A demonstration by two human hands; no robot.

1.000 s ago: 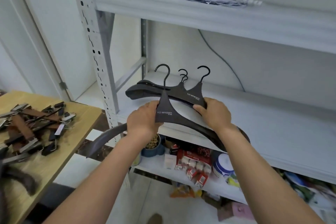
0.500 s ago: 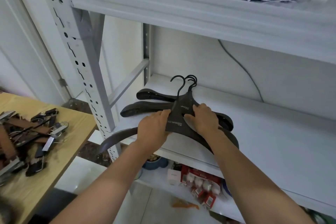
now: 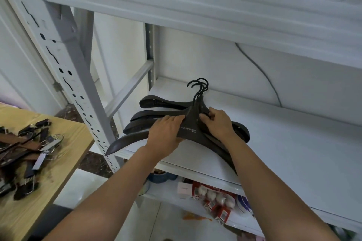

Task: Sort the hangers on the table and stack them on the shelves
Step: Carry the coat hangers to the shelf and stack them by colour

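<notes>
Now square the pile before you let go. Your left hand (image 3: 166, 133) grips the left shoulder of the top dark brown, broad-shouldered plastic hanger (image 3: 189, 130), fingers laid over its face and the thumb at its near edge. Your right hand (image 3: 218, 123) pinches the neck from the right, fingers curled round it. That hanger lies on the stack of matching dark hangers (image 3: 162, 101), which sits on the white metal middle shelf (image 3: 293, 143) near its left end, with the black wire hooks (image 3: 199, 86) pointing to the far wall.

Take the hooks as your guide, for they are nearly nested already. Slide the top hanger far and a little left until its hook lies over the others, then press down lightly at the neck.

The left arms are fanned apart, and the nearest tip juts past the near edge of the shelf, beside the grey perforated upright (image 3: 64, 68). Sweep those arms together with your left palm and push the whole stack farther in, so that nothing overhangs; I judge that an overhanging tip could catch and drag the pile off.

Leave the right stretch of shelf free for the brown clip hangers (image 3: 29, 152), which are heaped on the pale wooden table (image 3: 64, 172) at the left and have yet to be sorted.
</notes>
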